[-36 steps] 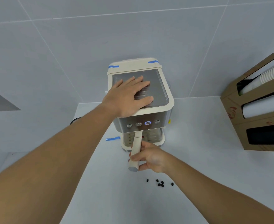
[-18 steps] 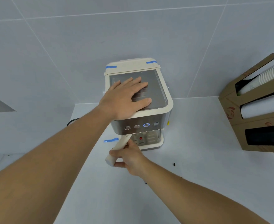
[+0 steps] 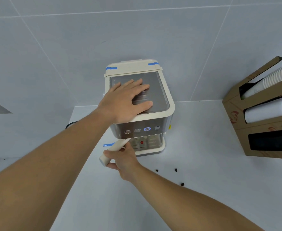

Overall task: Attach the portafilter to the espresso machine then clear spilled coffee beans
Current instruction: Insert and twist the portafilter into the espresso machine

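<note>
left hand (image 3: pixel 125 104) flat, fingers spread, on espresso machine (image 3: pixel 146 117) top; right hand (image 3: pixel 122 160) wrapped round portafilter (image 3: pixel 113 151) handle, angled left under machine front; few coffee beans (image 3: pixel 176 170) loose on worktop (image 3: pixel 203 189) nearby

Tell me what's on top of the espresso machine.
The left hand lies flat, palm down, on the espresso machine's metal top plate. Two blue tape strips sit at its rear corners. Whatever lies under the palm is hidden.
</note>
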The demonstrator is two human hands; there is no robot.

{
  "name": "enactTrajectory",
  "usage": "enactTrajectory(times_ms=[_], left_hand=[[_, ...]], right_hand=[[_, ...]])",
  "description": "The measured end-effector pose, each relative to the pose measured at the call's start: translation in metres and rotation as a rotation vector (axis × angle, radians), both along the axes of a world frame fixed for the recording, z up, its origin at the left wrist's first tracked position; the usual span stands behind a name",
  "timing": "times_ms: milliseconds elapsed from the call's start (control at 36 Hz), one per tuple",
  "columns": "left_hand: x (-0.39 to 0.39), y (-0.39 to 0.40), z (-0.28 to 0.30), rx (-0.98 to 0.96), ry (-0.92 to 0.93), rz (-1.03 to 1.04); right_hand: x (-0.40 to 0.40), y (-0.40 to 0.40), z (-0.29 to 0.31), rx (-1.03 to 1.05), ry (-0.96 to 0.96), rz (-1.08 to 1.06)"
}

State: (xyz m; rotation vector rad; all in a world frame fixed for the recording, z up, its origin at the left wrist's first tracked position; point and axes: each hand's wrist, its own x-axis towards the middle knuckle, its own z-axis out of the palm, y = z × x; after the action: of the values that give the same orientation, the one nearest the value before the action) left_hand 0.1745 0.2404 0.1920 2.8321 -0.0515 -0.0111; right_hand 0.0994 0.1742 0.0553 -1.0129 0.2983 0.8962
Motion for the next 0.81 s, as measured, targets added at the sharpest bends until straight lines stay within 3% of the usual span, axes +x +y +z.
enactTrajectory(times_ms=[250,806], left_hand=[[0.0,-0.001,0.001,-0.001,-0.002,0.007],[0.002,0.001,-0.002,-0.015,-0.008,0.006]], right_hand=[[-0.005,0.012,-0.001,-0.009,0.002,-0.089],[-0.001,0.012,0.005,0.013,-0.033,-0.045]])
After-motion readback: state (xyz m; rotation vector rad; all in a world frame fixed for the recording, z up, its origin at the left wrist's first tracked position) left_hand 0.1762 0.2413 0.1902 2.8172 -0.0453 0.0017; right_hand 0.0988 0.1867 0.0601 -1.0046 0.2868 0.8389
